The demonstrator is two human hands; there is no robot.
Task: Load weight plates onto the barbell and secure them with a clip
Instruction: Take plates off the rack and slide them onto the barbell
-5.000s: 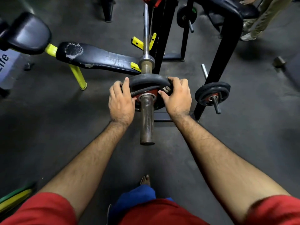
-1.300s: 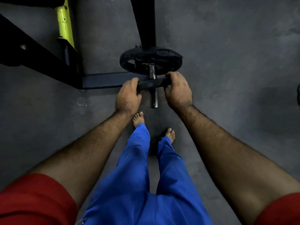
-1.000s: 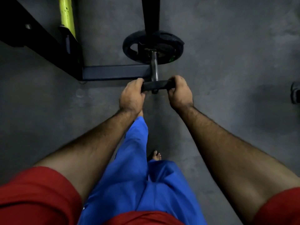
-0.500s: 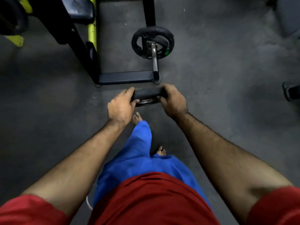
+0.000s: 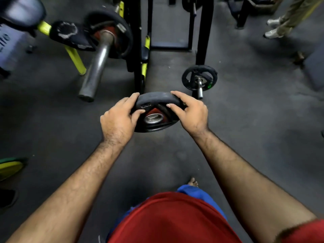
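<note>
Here the left hand (image 5: 119,121) and the right hand (image 5: 190,111) clamp a small black weight plate (image 5: 156,111) from opposite sides, fingers curled over its rubbery upper rim and thumbs pressed on its face, holding it in the air above the dark floor (image 5: 254,120). The plate is round, with a red inner ring and a shiny metal bore. Up and to the left, the barbell (image 5: 98,62) juts out, its worn steel sleeve bare toward the end, with a larger black plate (image 5: 122,34) already seated by the collar. A storage peg (image 5: 199,88) beside the right hand carries another small plate (image 5: 199,77).
</note>
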